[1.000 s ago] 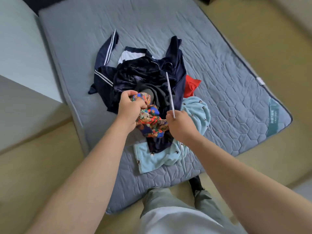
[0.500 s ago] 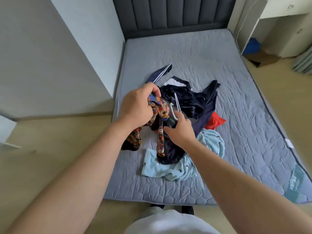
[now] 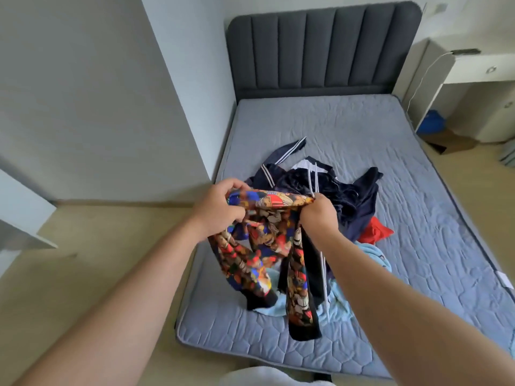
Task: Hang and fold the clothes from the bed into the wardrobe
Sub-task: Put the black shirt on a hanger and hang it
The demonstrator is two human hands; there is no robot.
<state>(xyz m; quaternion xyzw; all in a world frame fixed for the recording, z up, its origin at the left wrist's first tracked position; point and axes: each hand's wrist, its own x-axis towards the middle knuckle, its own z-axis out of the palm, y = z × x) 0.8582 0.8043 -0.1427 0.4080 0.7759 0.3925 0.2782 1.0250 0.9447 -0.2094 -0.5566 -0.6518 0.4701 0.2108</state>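
A colourful patterned garment (image 3: 262, 252) with black trim hangs lifted above the bed's near left part. My left hand (image 3: 220, 208) grips its upper edge on the left. My right hand (image 3: 317, 215) grips the other end of that edge together with a white wire hanger (image 3: 313, 176), whose rods stick up past the hand and down beside my forearm. Behind the garment, on the grey mattress (image 3: 390, 140), lie dark navy clothes (image 3: 345, 190) with white stripes, a red piece (image 3: 374, 232) and a light blue piece (image 3: 376, 257).
A dark padded headboard (image 3: 323, 48) closes the far end of the bed. A white wall panel (image 3: 92, 93) stands on the left. A white desk (image 3: 479, 71) with a blue object and a cardboard box under it is at the right. Beige floor surrounds the bed.
The patterned garment went from bunched on the pile to lifted and stretched between both hands. My view rose towards the headboard. The hanger stays in my right hand.
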